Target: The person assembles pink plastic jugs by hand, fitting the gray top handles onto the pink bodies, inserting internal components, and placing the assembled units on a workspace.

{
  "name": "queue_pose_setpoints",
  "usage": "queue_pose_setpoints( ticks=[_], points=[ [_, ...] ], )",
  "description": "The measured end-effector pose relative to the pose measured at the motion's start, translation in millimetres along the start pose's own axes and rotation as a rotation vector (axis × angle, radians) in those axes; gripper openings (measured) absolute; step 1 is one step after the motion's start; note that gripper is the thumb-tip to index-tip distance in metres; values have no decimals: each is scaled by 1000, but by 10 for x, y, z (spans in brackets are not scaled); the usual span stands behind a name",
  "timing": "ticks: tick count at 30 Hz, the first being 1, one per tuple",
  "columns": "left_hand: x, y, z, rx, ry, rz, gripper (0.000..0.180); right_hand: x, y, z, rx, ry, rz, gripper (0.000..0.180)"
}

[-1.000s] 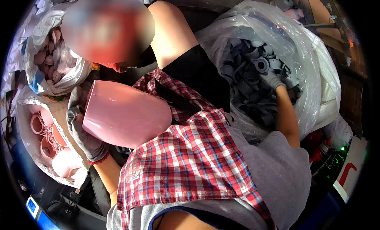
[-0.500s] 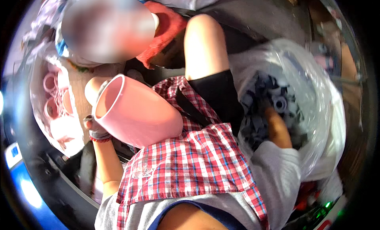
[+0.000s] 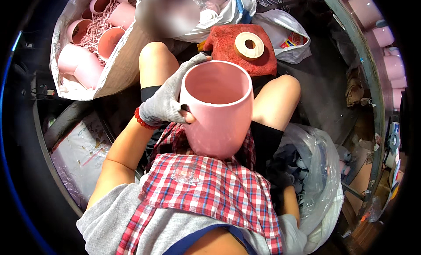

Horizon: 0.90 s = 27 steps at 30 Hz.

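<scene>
My left hand (image 3: 169, 97), in a grey glove with the thumb tip bare, grips the rim and side of a large pink plastic pot (image 3: 219, 127). The pot stands upright over my lap, its open mouth facing up, and I see no contents in it. To my right, my right hand (image 3: 280, 179) reaches down into a clear plastic bag (image 3: 322, 167) of small dark grey pieces. Shadow and the dark pieces hide its fingers. A red plaid apron (image 3: 206, 180) covers my lap below the pot.
At the far left, a white woven sack (image 3: 118, 70) holds several pink pots and pink strips. Beyond my knees, a ring-shaped cream disc (image 3: 257, 48) lies on a red cloth-covered block (image 3: 223, 37). White bags (image 3: 285, 26) stand behind it. A metal frame (image 3: 372, 79) runs along the right.
My left hand has brought the pink pot to the right and turned it from tilted to upright. The view has shifted. My right hand is now deeper in shadow in the bag.
</scene>
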State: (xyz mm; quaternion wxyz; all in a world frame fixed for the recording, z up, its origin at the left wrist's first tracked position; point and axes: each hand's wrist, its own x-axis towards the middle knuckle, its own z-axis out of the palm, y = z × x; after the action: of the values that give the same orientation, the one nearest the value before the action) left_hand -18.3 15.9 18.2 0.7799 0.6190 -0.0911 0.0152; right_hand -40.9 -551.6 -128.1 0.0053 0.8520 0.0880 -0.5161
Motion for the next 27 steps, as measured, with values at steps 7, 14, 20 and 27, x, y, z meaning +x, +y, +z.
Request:
queue_pose_setpoints(
  ticks=[7,14,20,27],
  points=[
    [8,-98,33,75,-161,13,129,-1063,0,-1366,739,1186,-83,38],
    [-99,-56,200,-42,-125,-14,129,-1367,-1869,-2412,1109,854,-1090,47],
    [-233,-18,198,68,-63,66,130,-1330,-2932,-2424,1105,591,-1102,65],
    [-242,-13,264,1,-22,82,124,-1348,-3115,-2353,1070,481,-935,48]
  ],
)
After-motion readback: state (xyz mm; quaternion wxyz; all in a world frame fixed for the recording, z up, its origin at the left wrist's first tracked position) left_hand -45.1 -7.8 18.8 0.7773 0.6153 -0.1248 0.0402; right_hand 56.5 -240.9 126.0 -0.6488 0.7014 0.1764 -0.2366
